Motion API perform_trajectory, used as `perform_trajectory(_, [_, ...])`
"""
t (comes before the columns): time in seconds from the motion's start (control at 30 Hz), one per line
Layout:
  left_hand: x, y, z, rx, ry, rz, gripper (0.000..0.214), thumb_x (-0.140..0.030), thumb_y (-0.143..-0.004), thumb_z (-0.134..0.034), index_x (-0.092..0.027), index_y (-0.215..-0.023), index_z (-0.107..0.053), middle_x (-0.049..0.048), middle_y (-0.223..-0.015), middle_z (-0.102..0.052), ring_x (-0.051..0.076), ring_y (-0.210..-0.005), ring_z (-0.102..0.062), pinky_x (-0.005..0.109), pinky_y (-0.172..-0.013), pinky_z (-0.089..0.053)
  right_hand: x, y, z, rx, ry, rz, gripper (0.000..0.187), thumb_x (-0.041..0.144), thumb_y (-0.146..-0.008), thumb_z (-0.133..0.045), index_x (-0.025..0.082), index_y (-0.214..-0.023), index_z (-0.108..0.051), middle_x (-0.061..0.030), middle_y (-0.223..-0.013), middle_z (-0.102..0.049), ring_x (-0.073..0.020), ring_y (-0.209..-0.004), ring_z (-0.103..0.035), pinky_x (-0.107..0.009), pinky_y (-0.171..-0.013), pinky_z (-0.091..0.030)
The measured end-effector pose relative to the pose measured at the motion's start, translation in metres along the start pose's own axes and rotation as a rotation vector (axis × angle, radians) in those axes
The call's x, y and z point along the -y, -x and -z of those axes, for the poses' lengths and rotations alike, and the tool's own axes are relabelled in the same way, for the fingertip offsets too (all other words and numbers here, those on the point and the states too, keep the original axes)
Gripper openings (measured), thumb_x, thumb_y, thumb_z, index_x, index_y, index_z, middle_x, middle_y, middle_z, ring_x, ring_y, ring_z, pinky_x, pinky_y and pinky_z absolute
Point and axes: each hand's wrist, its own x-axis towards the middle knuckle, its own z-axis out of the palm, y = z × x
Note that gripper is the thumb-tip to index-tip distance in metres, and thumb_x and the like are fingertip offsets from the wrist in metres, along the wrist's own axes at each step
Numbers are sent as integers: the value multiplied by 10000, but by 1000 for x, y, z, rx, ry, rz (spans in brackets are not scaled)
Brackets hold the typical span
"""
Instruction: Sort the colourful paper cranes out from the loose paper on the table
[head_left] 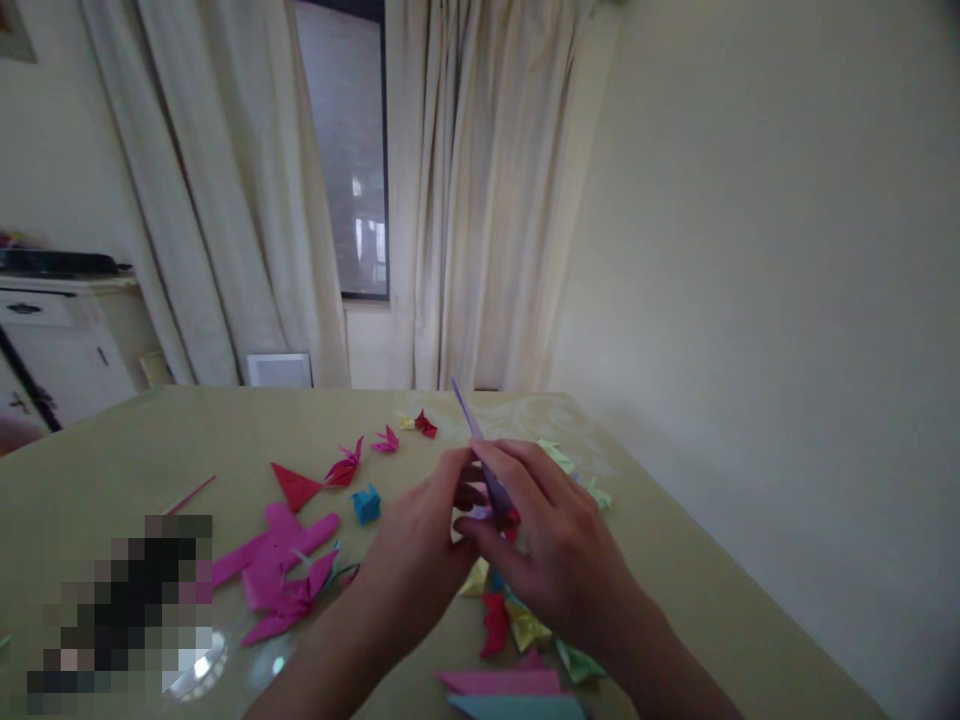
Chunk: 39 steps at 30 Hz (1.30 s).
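Cream curtains [502, 180] hang past the far edge of the desk [187, 430], and a plain wall [765, 250] runs close along its right edge, so that's the tight side. Some elbow room shows there though, with a strip of desktop between the right forearm and that edge.

Both hands are up over the middle, practically touching. Right hand [555, 530] has its fingers bent in and pinched on a thin piece of purple paper [495, 490], its narrow tip poking up toward the curtains. Left hand [420, 540] has its fingers curled right up against it, barely any gap, but they're too hidden for me to tell if they're gripping.

Space is tighter below: a red piece [495, 625] and a yellow piece [529, 628] lie between the forearms, with a pink folded piece [506, 682] nearer the bottom. Off to the left it's a big magenta figure [266, 560], with a little blue piece [367, 505] just beside the left hand. Pixelated patch over there, no clue what that is.
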Motion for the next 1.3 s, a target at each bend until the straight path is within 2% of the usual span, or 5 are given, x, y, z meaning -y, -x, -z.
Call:
perform_trajectory(0.23, [1,67,-5,164,-125,-61,419,-236,-928,-745,-325,-1305,-585,9,-1207,-772,214,-1099,-744,331,-949,-606,3,63,-1,-57,-99,57,372,121,-1065,-539,234,-1416,-588,-66,-1170,-748,-193,-1073,-699,-311,-962,-580])
perform_trajectory(0.67, [153,118,39,219,-898,319,290,-230,-996,-553,-245,-1203,-754,109,-1353,-705,341,-1298,-594,520,-1073,-421,-12,178,-33,345,-321,-471,263,298,-1081,-523,275,-1155,-774,-56,-1046,-745,-199,-985,-712,-280,-893,-557])
perform_trajectory(0.83, [160,124,35,155,-888,271,363,-136,-1000,-452,-267,-1098,-776,83,-1295,-734,319,-1252,-601,537,-1093,-371,-18,177,-53,383,-89,-426,199,245,-1036,-619,280,-1109,-802,-55,-1011,-734,-228,-986,-688,-332,-903,-549])
perform_trajectory(1.1, [145,129,31,-103,-780,20,261,-227,-1030,-519,-297,-1043,-770,69,-1312,-737,316,-1229,-614,514,-1082,-389,-7,187,-57,52,162,-239,239,298,-1053,-584,287,-1234,-739,-77,-1191,-731,-264,-1083,-704,-414,-938,-599])
perform_trajectory(1.3, [115,152,-9,103,-614,-423,384,-108,-1039,-477,-335,-1288,-661,30,-1286,-764,201,-1188,-671,396,-1138,-334,29,172,-63,-10,23,-132,359,399,-1062,-592,228,-1375,-627,-89,-1189,-739,-246,-1063,-711,-354,-921,-595])
